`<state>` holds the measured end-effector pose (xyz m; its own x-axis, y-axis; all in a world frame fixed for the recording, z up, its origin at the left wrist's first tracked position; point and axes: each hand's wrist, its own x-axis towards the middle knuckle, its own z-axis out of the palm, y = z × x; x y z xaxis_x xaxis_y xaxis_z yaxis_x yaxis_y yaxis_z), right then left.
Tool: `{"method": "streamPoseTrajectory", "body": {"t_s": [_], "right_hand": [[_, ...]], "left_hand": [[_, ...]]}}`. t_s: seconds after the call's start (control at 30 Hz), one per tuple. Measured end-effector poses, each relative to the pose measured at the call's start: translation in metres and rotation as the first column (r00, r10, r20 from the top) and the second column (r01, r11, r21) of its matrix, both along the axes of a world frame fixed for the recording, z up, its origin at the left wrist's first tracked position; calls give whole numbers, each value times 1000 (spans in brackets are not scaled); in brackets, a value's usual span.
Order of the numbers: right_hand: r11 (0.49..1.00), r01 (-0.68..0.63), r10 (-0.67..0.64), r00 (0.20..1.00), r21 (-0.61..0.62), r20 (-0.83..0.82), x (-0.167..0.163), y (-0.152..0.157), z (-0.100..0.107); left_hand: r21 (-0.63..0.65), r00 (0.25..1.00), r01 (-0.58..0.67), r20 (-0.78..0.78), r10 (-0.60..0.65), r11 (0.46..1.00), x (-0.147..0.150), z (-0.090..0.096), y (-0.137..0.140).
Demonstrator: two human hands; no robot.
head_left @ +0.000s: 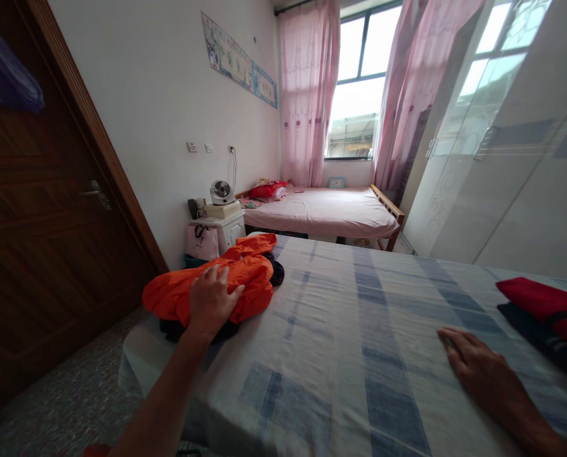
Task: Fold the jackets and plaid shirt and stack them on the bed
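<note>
My left hand (213,297) rests on top of a bunched orange garment (252,273), thumb apart and fingers lying over the cloth. Dark clothing (170,329) sticks out from under the orange cloth, with a black piece (277,273) at its right side. The pile lies at the left edge of a bed with a blue-and-white checked sheet (331,317). To the right, my right hand (478,365) lies flat on that sheet, holding nothing. Beyond it are folded red clothing (540,301) and dark clothing (526,327), partly cut off by the frame.
Past this bed stands a second bed with a pink sheet (326,209). A white cabinet (231,231) with a small fan (222,192) is against the wall. A brown door (50,209) is on the left, a glossy white wardrobe (516,190) on the right.
</note>
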<state>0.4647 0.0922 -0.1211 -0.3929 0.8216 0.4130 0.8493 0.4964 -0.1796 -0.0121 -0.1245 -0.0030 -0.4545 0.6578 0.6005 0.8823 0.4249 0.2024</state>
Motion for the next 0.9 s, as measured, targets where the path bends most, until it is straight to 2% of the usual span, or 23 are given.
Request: {"method": "streamPoseTrajectory", "body": {"t_s": [0.07, 0.13, 0.23, 0.3, 0.43, 0.5, 0.57, 0.63, 0.7, 0.77, 0.8, 0.83, 0.87, 0.9], "right_hand": [[1000, -6, 6, 1000, 5, 2, 1, 2, -1], [1000, -13, 13, 1000, 13, -8, 1, 2, -2], [999, -24, 25, 999, 21, -30, 0, 2, -1], [999, -30, 31, 999, 19, -42, -1, 1, -1], [1000, -19, 19, 999, 16, -44, -1, 1, -2], [1000, -15, 16, 999, 14, -37, -1, 1, -2], [1000, -14, 14, 999, 8, -29, -2, 0, 0], [1000, -10, 10, 1000, -2, -19, -4, -3, 4], [1000, 4, -4, 1000, -8, -9, -7, -8, 10], [1000, 17, -17, 1000, -17, -1, -10, -13, 16], [999, 21, -21, 1000, -27, 0, -11, -15, 18], [999, 21, -21, 1000, -43, 0, -13, -18, 21], [998, 20, -20, 1000, -60, -6, -14, -20, 23], [997, 17, -18, 1000, -80, -18, -15, -21, 24]], "left_hand": [[-71, 997, -76, -16, 75, 995, -21, -2, -13], [-69, 998, -69, 7, 70, 995, -34, -6, -18], [23, 998, -53, 42, 52, 998, -40, -5, -13], [123, 998, -32, 59, 25, 992, -37, 3, -4], [347, 993, 97, 24, -112, 933, -11, 33, 22], [417, 975, 214, -30, -222, 883, 16, 46, 34], [435, 926, 370, -100, -364, 821, 54, 53, 44], [402, 832, 549, -182, -524, 733, 101, 48, 48], [282, 657, 753, -267, -705, 594, 150, 32, 46], [33, 341, 938, -287, -895, 346, 191, 10, 38], [-70, 196, 973, -255, -947, 221, 207, -1, 31], [-144, 85, 983, -216, -973, 118, 217, -11, 23], [-176, 23, 983, -193, -981, 58, 223, -20, 14], [-170, 6, 985, -200, -980, 41, 224, -26, 5]]}}
